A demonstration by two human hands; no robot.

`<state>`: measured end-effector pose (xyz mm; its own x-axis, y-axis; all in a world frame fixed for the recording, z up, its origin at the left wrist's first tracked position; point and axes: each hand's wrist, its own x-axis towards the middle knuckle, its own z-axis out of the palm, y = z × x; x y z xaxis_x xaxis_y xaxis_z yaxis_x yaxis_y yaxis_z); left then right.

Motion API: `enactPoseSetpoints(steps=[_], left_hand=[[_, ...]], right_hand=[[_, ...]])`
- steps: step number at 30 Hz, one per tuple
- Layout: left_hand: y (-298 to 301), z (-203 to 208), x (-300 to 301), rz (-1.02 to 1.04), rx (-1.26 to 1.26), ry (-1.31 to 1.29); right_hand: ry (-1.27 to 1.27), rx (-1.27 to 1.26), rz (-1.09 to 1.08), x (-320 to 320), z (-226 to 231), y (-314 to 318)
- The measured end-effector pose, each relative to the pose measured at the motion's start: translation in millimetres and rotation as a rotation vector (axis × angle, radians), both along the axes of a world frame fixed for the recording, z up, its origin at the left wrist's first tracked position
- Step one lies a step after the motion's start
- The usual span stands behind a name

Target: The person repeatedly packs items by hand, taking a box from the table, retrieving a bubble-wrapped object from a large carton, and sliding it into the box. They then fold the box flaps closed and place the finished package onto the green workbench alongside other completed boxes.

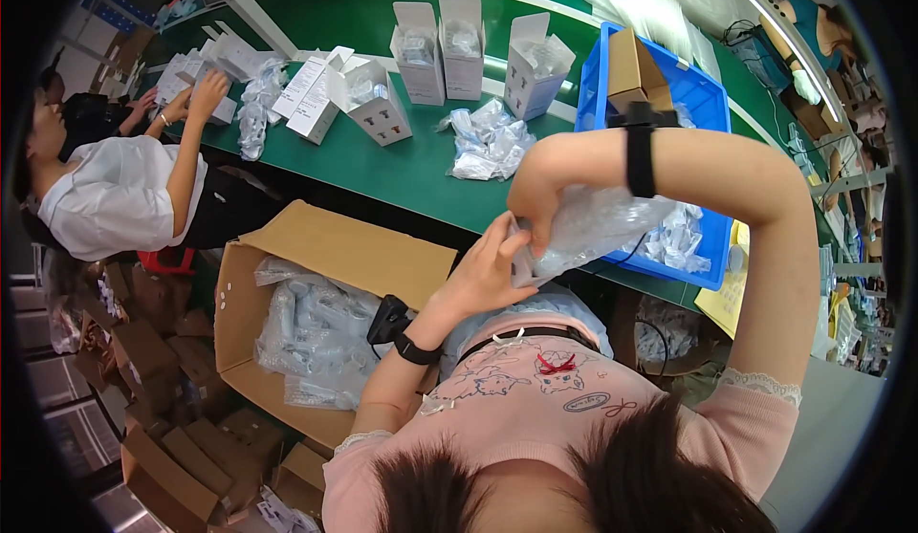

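Note:
A clear bubble-wrap bag [601, 227] is held up in front of my waist; what it contains is hard to make out. My left hand [492, 263] closes on its left edge, fingers and thumb gripping the plastic. From above, my right hand [537, 194] bends down over the same end of the bag, its fingers pinching the film close to my left fingertips. Just beyond, a pile of small clear plastic packets [486, 139] lies on the green table [435, 184]. Behind that pile, an open white box [537, 65] stands upright with a wrapped item inside.
A blue crate [715, 127] at the right holds a cardboard box [633, 69] and small packets. More open white boxes [463, 50] stand further back. On my left, a large carton [251, 318] contains bubble-wrapped items [320, 327]. A co-worker [120, 184] handles boxes at the far left.

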<state>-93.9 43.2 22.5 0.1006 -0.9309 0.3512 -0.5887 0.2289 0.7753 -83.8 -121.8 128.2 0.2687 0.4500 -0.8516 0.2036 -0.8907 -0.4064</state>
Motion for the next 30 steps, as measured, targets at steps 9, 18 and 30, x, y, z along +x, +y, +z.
enactPoseSetpoints(steps=[9, 18, 30], left_hand=[[-4.0, -36.5, 5.7, 0.266, -0.115, 0.327], [-1.3, -36.5, 18.1, 0.302, -0.188, 0.143], [-27.6, -64.2, 116.7, 0.524, -0.565, 0.240]], right_hand=[[-0.169, 0.122, -0.591, 8.9, 59.1, -40.9], [-1.082, -0.147, -0.593, -28.0, 24.8, 15.5], [-1.481, 0.359, -1.676, 22.4, -188.7, 10.4]])
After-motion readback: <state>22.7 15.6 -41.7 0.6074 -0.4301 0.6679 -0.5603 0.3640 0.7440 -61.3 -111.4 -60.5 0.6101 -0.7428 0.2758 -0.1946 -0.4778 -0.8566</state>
